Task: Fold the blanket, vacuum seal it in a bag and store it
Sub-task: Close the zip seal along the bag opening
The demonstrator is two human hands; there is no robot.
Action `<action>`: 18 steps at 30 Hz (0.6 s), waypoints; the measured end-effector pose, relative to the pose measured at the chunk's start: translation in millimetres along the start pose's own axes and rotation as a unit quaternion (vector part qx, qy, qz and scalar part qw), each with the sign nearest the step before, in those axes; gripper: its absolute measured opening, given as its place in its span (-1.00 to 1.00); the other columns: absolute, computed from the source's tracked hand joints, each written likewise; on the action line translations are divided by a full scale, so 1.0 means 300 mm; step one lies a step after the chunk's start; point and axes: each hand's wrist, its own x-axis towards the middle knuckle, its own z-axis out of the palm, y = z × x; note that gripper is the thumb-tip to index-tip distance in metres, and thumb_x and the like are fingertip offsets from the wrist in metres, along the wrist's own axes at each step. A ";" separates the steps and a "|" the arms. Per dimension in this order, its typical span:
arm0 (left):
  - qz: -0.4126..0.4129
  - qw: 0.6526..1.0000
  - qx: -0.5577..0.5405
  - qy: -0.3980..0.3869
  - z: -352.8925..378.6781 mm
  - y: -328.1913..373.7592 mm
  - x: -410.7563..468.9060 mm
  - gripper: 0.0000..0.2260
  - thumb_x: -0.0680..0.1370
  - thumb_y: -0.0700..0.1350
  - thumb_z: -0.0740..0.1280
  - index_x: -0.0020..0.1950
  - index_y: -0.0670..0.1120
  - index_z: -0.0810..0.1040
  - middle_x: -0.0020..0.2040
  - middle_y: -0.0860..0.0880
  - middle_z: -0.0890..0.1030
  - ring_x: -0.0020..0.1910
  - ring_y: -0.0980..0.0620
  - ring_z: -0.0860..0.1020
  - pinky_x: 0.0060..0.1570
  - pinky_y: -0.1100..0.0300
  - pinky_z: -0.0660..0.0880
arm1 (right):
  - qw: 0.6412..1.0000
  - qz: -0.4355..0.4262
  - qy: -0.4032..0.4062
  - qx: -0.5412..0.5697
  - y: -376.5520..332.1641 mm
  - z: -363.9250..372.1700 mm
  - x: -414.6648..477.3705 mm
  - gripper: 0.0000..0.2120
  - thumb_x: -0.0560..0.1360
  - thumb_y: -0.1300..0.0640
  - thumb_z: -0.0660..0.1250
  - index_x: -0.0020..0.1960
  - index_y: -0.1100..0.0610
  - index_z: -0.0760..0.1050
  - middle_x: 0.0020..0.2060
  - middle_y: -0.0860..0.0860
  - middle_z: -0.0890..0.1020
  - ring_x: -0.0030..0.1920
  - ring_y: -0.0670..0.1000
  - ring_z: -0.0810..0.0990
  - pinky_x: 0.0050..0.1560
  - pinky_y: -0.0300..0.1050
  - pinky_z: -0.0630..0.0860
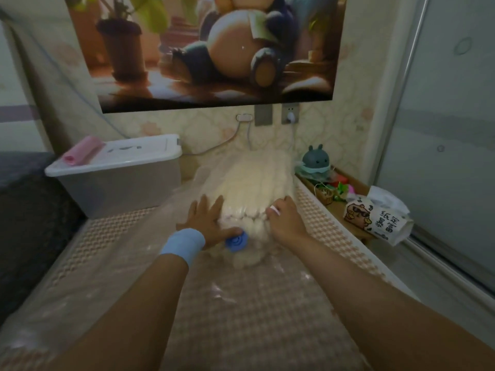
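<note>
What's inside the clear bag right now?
A cream fluffy blanket lies in the bag, by the blue valve. The left hand and right hand cover parts of it; anything beneath the blanket is hidden.

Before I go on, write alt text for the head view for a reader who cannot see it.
A person's left hand presses flat on a cream blanket inside a clear bag on a bed, thumb beside the blue valve; the right hand lies curled against the blanket's right side. A lidded storage box stands behind.
</note>
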 end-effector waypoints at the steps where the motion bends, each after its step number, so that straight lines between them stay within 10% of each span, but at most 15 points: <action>1: 0.000 1.000 -0.022 -0.005 0.016 0.002 0.006 0.12 0.09 0.65 0.16 0.50 0.30 -0.26 0.57 0.01 -0.26 0.55 -0.13 -0.19 0.42 -0.31 0.05 | 1.000 -0.011 -0.003 0.006 0.002 0.001 0.019 -0.85 0.60 0.11 0.23 -0.09 0.18 0.43 0.17 0.15 0.41 0.12 0.16 0.46 0.05 -0.09 0.33; 12: -0.037 0.998 0.047 0.012 -0.088 0.174 -0.060 -0.10 0.36 0.53 0.12 0.55 0.19 -0.15 0.58 -0.06 -0.07 0.53 -0.21 0.00 0.42 -0.22 0.07 | 0.989 -0.069 -0.016 -0.130 0.067 -0.145 0.071 -0.85 0.52 -0.13 0.15 -0.11 -0.11 0.44 0.10 0.03 0.49 0.16 0.11 0.45 0.17 0.16 0.42; 18: 0.200 0.965 0.080 0.151 -0.002 0.410 -0.077 -0.36 0.48 0.36 0.18 0.51 0.19 0.15 0.57 0.03 0.07 0.53 -0.04 0.04 0.45 -0.10 0.09 | 0.997 -0.012 -0.011 -0.078 0.181 -0.365 0.005 -0.78 0.58 0.03 0.29 -0.17 0.08 0.60 -0.20 0.01 0.59 -0.17 0.03 0.54 -0.14 -0.08 0.43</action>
